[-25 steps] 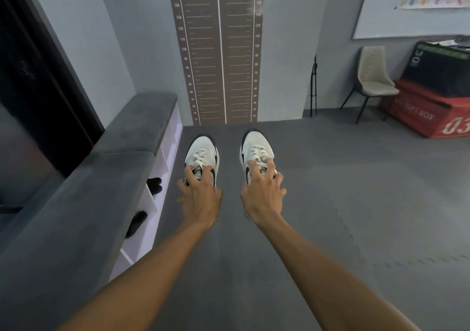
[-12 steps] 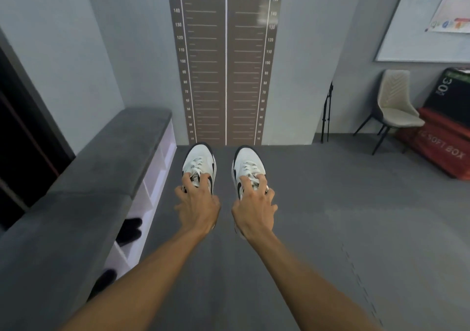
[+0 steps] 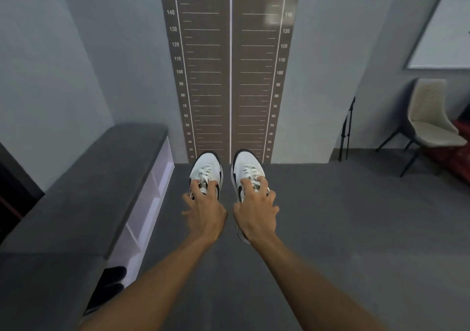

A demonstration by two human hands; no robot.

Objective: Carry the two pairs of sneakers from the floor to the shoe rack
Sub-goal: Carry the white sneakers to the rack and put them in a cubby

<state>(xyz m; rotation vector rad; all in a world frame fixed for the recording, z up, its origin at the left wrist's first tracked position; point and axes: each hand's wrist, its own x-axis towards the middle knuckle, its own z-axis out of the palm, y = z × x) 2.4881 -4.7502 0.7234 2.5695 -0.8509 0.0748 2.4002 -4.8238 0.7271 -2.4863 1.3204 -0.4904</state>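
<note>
Grey floor point(image 3: 330, 241) is stretching to a wall bearing a tall height chart point(image 3: 230, 63), with both arms reaching forward.

Left hand point(image 3: 206, 213) is gripping the left sneaker point(image 3: 206, 169) and right hand point(image 3: 255, 211) is gripping the right sneaker point(image 3: 246, 168), fingers curling over the laces and into the openings, toes pointing at the chart. Both white-and-black sneakers are sitting side by side, slightly apart; whether they are touching the floor I cannot tell. Shoe rack point(image 3: 150, 203) with a grey padded top is standing just left of them, dark shoes point(image 3: 112, 285) lying inside it. Beige chair point(image 3: 429, 124) is standing far right.
</note>
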